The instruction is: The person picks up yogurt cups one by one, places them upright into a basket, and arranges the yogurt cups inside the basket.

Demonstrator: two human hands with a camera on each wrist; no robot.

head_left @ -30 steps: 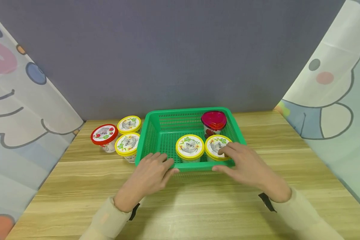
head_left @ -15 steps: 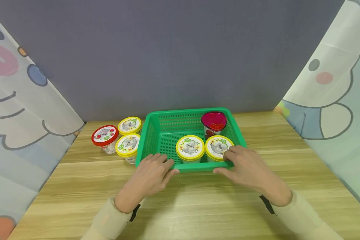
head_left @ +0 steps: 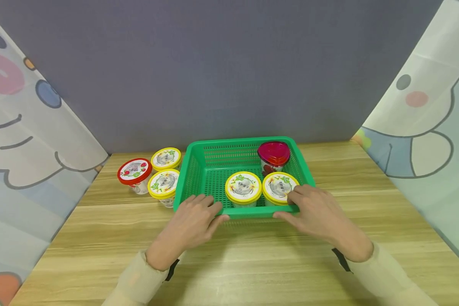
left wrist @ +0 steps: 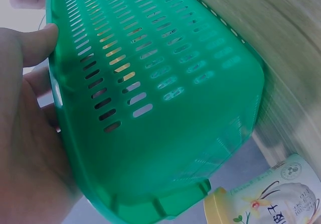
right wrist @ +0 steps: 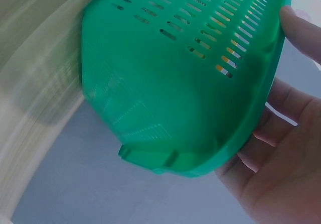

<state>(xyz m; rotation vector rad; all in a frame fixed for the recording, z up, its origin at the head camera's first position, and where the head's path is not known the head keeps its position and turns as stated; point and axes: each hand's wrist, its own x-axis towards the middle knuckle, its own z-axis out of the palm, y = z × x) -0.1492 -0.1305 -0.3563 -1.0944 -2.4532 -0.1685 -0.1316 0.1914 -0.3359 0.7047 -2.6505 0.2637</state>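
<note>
A green plastic basket (head_left: 248,213) stands on the table. My left hand (head_left: 196,222) grips its front rim near the left corner, fingers over the rim and thumb on the outer side. Near the right corner my right hand (head_left: 316,212) holds the same rim, its thumb also outside. Inside are two tubs with yellow lids, the left tub (head_left: 243,188) and the right tub (head_left: 277,187), beside the front wall. My right fingers lie close to the right tub; whether they touch it I cannot tell. Behind them sits a tub with a dark pink heart-shaped lid (head_left: 273,154).
Left of the basket stand a red-lidded tub (head_left: 134,172) and two yellow-lidded tubs, one behind (head_left: 166,158) and one in front (head_left: 163,185). A grey panel (head_left: 229,72) rises behind the wooden table (head_left: 229,263). Cartoon-printed sheets hang at both sides.
My right fingers have come down off the right yellow lid onto the basket's front rim. The left hand and the basket look unmoved.
</note>
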